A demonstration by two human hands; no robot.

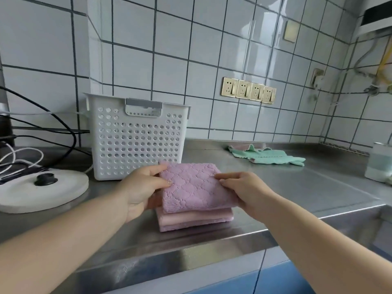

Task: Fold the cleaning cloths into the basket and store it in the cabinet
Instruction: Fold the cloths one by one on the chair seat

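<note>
From the head view, both hands meet on a folded lilac cleaning cloth (pixel 196 186) with a quilted diamond weave. The left hand (pixel 142 190) pinches the cloth's left edge, thumb on top and fingers curled beneath. The right hand (pixel 247 193) pinches the right edge the same way, its thumb lying across the top near the far corner. The cloth is held tilted, its far edge higher, just above a small stack of folded cloths (pixel 194 220), pink and lilac, that lies flat on the steel counter (pixel 286 183). The near edge of the held cloth looks to touch the top of the stack.

The white perforated basket (pixel 137 137) stands upright on the counter just behind the held cloth and slightly to its left, its grey handle facing the camera and its open top free. An unfolded mint-green cloth (pixel 269 155) with a pink underside showing lies crumpled well to the right of the basket, near the tiled wall (pixel 212 49).

Left of the basket sits a round white appliance base (pixel 42 190) with a black centre knob, with black and white cables (pixel 38 132) looping behind it. Bare steel runs from the stack rightward to the sink (pixel 379 225), whose rim drops away at the frame's right edge. The counter's front lip passes just in front of the stack, under both forearms. A row of gold wall sockets (pixel 248 90) is mounted up and right of the basket.
</note>
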